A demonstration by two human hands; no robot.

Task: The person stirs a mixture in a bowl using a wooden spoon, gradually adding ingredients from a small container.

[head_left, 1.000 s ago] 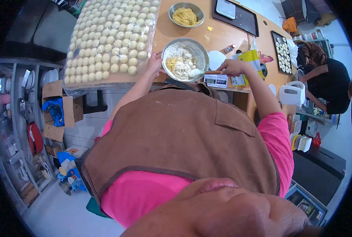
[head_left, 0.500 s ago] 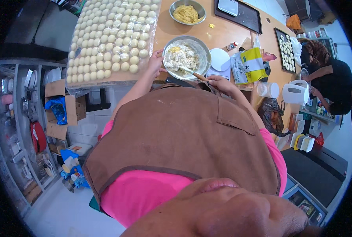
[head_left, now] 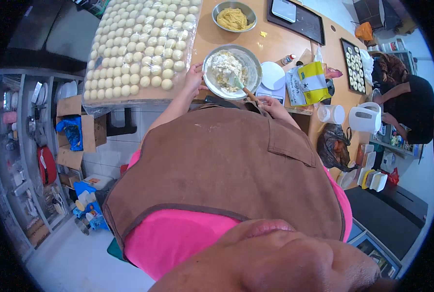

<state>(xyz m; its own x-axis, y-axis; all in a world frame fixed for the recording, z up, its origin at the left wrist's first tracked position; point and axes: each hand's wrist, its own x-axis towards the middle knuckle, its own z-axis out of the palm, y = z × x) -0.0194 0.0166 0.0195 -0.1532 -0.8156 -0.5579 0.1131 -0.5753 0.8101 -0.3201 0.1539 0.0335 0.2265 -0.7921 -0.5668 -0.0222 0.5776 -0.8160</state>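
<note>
A metal mixing bowl [head_left: 254, 68] stands at the near edge of the table, with white floury, crumbly dough mix [head_left: 224, 63] inside. At its left side my left hand [head_left: 194, 80] holds the rim, fingers closed on it. My right hand [head_left: 270, 105], to the lower right of the bowl, is closed around the wooden handle of a spatula [head_left: 249, 93]. The spatula's pale blade dips into the mix, toward the right of the bowl. Just right of the bowl sits a kitchen scale [head_left: 273, 78] with a round white top.
Plastic-covered dough balls [head_left: 139, 53] fill the table's left. Behind the bowl is a bowl of yellow dough [head_left: 234, 19]. A yellow-and-white sugar bag [head_left: 307, 83], a small bottle [head_left: 288, 59] and a tray of ring-shaped dough [head_left: 354, 65] lie right. Another person [head_left: 409, 107] works at far right.
The spatula blade has shifted right in the bowl and its handle stands steeper. The mix is turned over; the yellow lump on top no longer shows. My right hand has moved slightly nearer me.
</note>
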